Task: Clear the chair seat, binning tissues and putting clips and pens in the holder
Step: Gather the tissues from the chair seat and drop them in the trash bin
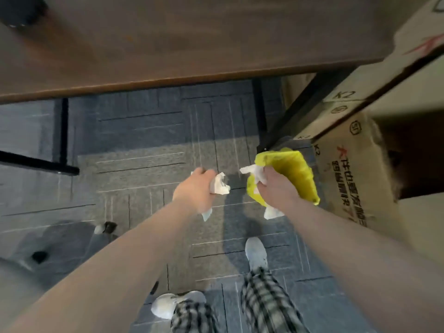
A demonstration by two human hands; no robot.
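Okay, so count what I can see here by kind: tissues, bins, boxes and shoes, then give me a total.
Tissues: 2, one in the left hand, one in the right hand
Bins with a yellow liner: 1
Cardboard boxes: 2
Shoes: 2
Total: 7

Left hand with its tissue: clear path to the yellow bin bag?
Probably yes. The left hand holds its tissue just beside the yellow bin bag, but the right hand covers the near side.

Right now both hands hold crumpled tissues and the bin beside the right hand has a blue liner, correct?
Not quite: the liner is yellow, not blue, as the head view shows. Both the left hand and right hand do hold crumpled tissues.
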